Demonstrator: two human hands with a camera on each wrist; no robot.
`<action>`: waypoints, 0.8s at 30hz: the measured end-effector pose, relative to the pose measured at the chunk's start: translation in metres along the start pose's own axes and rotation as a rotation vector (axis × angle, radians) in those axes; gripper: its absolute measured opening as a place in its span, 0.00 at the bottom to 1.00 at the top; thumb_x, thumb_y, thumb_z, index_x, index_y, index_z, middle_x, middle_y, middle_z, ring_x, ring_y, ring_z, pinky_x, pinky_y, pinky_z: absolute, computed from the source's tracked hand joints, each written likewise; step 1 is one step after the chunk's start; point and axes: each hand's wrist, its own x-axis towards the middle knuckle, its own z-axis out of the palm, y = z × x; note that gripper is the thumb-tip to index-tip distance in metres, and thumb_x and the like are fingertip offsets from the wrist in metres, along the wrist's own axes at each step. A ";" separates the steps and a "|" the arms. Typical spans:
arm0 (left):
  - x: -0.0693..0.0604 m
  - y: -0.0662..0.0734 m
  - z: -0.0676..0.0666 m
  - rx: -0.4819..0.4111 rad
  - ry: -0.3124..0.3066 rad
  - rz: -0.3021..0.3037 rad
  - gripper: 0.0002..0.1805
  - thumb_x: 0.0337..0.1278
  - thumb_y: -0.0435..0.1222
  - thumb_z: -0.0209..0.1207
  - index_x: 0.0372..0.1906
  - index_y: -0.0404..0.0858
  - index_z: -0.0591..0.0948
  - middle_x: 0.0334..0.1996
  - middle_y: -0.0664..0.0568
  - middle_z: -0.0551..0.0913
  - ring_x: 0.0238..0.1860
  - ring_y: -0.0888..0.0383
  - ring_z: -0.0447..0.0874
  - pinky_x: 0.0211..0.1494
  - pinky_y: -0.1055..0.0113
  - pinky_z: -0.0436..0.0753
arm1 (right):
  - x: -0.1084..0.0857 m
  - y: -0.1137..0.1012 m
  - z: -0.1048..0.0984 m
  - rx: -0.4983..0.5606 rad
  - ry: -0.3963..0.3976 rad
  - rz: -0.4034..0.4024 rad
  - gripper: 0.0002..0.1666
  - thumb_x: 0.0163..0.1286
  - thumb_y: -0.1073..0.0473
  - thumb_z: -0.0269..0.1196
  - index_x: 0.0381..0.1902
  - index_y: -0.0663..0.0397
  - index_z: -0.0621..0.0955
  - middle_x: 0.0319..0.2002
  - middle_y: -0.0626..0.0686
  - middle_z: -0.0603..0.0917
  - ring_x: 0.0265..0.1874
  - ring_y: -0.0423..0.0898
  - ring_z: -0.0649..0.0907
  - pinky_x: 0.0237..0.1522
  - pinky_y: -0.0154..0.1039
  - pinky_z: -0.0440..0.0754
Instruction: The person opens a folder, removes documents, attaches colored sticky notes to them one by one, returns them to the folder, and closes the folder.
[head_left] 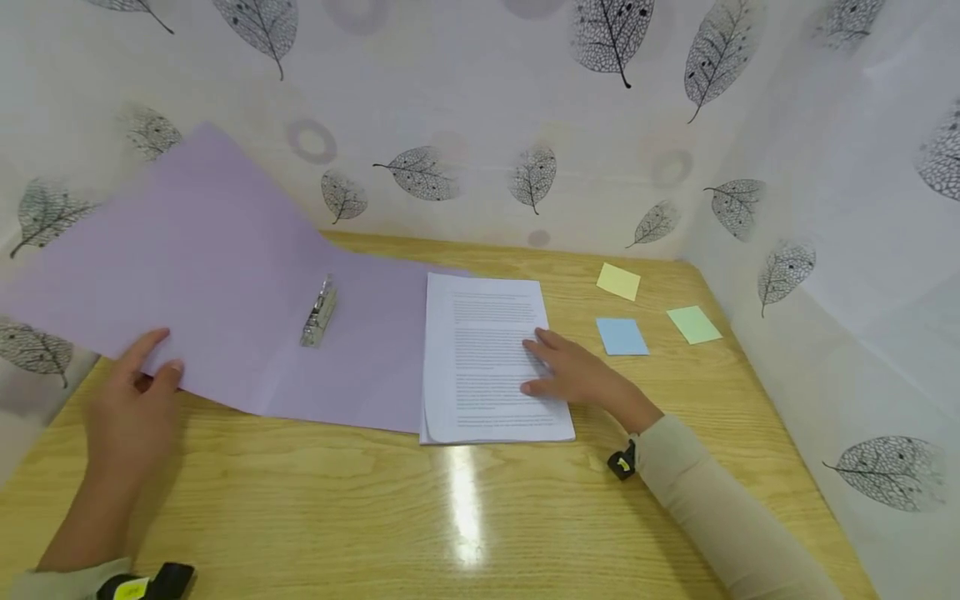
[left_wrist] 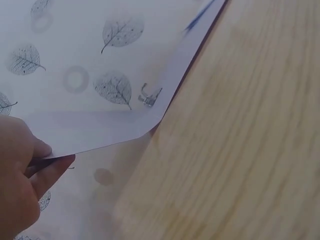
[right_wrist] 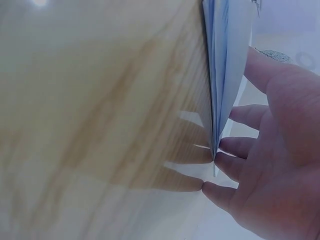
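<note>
The left hand (head_left: 133,408) pinches the folder (head_left: 240,275) near the left edge of the tabletop (head_left: 322,500), and unclipped papers (head_left: 480,400) near the back edge may slide if the right hand (head_left: 577,371), fingers spread, presses unevenly.

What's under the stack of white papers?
The purple folder shows past the white papers at their left and top edges, so it seems to run underneath; anything else there is covered.

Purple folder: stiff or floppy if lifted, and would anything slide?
Probably bendy but not limp: the folder slopes up toward the left hand without crumpling. Its edge looks thin, so it's likely light for its size. The papers lie clear of the clip and might slide.
</note>
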 end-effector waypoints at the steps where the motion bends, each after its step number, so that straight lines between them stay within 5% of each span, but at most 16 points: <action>1: 0.004 -0.002 -0.003 0.002 -0.001 0.002 0.28 0.75 0.46 0.51 0.76 0.58 0.66 0.30 0.71 0.72 0.31 0.72 0.68 0.26 0.76 0.69 | 0.000 0.000 0.000 0.003 -0.001 0.003 0.51 0.70 0.34 0.61 0.80 0.54 0.58 0.80 0.65 0.50 0.78 0.66 0.55 0.76 0.61 0.56; 6: 0.020 -0.009 -0.016 0.042 0.002 -0.003 0.29 0.77 0.47 0.47 0.78 0.61 0.61 0.32 0.65 0.73 0.30 0.72 0.68 0.23 0.73 0.70 | -0.003 -0.001 0.000 0.023 0.003 0.001 0.51 0.71 0.34 0.61 0.80 0.54 0.57 0.80 0.65 0.50 0.78 0.65 0.55 0.77 0.61 0.56; 11: 0.038 -0.016 -0.026 0.111 0.087 -0.042 0.28 0.77 0.45 0.46 0.78 0.61 0.62 0.27 0.73 0.69 0.26 0.75 0.66 0.21 0.76 0.69 | -0.004 -0.002 -0.001 0.040 0.013 -0.011 0.51 0.71 0.35 0.61 0.79 0.55 0.58 0.80 0.65 0.50 0.78 0.66 0.55 0.76 0.62 0.57; 13: 0.047 -0.024 -0.030 0.128 0.107 -0.065 0.28 0.77 0.45 0.45 0.78 0.63 0.61 0.31 0.66 0.70 0.27 0.73 0.64 0.22 0.77 0.67 | -0.004 -0.003 -0.001 0.043 0.014 -0.013 0.51 0.71 0.35 0.61 0.79 0.56 0.58 0.80 0.65 0.50 0.78 0.66 0.55 0.76 0.62 0.57; 15: 0.055 -0.033 -0.034 0.130 0.108 -0.097 0.29 0.78 0.45 0.43 0.77 0.68 0.59 0.44 0.54 0.75 0.34 0.72 0.65 0.27 0.76 0.67 | -0.004 -0.004 -0.002 0.049 0.011 -0.012 0.51 0.71 0.36 0.61 0.79 0.56 0.58 0.80 0.65 0.50 0.78 0.66 0.55 0.76 0.61 0.57; 18: 0.065 -0.044 -0.037 0.100 0.105 -0.118 0.30 0.79 0.43 0.39 0.77 0.72 0.54 0.71 0.43 0.66 0.59 0.60 0.71 0.55 0.67 0.76 | -0.004 -0.006 -0.002 0.058 0.006 -0.004 0.51 0.71 0.36 0.62 0.79 0.55 0.58 0.80 0.65 0.50 0.78 0.66 0.55 0.76 0.61 0.56; 21: 0.074 -0.050 -0.038 0.076 0.115 -0.126 0.30 0.79 0.42 0.37 0.77 0.73 0.53 0.81 0.51 0.49 0.79 0.49 0.51 0.76 0.49 0.61 | -0.004 -0.008 -0.003 0.057 0.004 0.004 0.50 0.71 0.37 0.62 0.79 0.56 0.58 0.80 0.65 0.50 0.78 0.66 0.55 0.76 0.62 0.56; 24: 0.080 -0.055 -0.039 0.090 0.126 -0.143 0.31 0.79 0.41 0.37 0.77 0.73 0.52 0.82 0.53 0.47 0.79 0.48 0.49 0.61 0.64 0.75 | -0.004 -0.008 -0.002 0.056 0.004 0.009 0.50 0.70 0.37 0.62 0.79 0.56 0.58 0.80 0.65 0.50 0.78 0.66 0.55 0.76 0.62 0.56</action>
